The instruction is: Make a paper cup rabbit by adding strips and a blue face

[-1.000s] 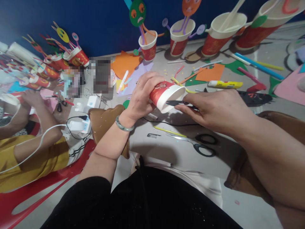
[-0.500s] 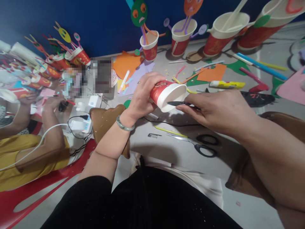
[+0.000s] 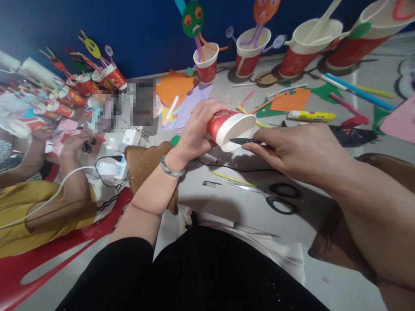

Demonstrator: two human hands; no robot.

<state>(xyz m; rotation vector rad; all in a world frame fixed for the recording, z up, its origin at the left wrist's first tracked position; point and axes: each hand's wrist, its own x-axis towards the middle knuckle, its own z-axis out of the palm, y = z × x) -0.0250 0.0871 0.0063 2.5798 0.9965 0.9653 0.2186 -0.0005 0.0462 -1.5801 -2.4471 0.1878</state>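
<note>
My left hand (image 3: 198, 129) is wrapped round a red and white paper cup (image 3: 224, 128), which lies tilted with its open mouth to the right. Between the thumb and fingers of my right hand (image 3: 298, 144) is a slim black pointed tool (image 3: 244, 141); I cannot make out its exact kind. The tool's tip is at the cup's mouth, by the lower wall, and whether it touches is unclear. Below the hands, a pair of black-handled scissors (image 3: 281, 204), a yellow straw (image 3: 234, 178) and a small metal-and-black piece (image 3: 211, 184) lie on the table.
Paper cups with straw figures, such as one with a green face (image 3: 206, 65), stand along the blue wall. Orange paper (image 3: 177, 93), a yellow glue stick (image 3: 313, 115) and a blue straw (image 3: 359, 90) lie beyond my hands. A power strip (image 3: 121, 167) and a co-worker's arm (image 3: 76, 185) are leftward.
The whole view has shifted slightly, so things appear a little further right. My hands, the cup and the black tool hold nearly the same pose.
</note>
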